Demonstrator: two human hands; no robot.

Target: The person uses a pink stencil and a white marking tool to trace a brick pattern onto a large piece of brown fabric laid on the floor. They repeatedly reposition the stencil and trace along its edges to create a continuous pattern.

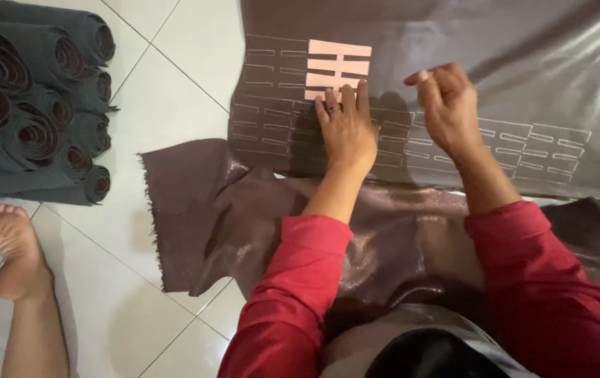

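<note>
A dark brown, slightly shiny cloth (pixel 454 42) lies spread over the white tiled floor, marked with rows of pale outlined rectangles. On it rests a pink card stencil (pixel 338 66) with slot-shaped cut-outs. My left hand (pixel 345 126), a ring on one finger, lies flat on the cloth with its fingertips pressing the stencil's lower edge. My right hand (pixel 447 105) hovers just right of the stencil, fingers pinched together; whether something small sits between them is hidden. Both arms wear red sleeves.
Several rolls of dark grey fabric (pixel 34 98) are stacked at the upper left. A bare foot and leg (pixel 13 259) rests on the tiles at the lower left. A frayed flap of the brown cloth (pixel 195 210) folds toward me over the floor.
</note>
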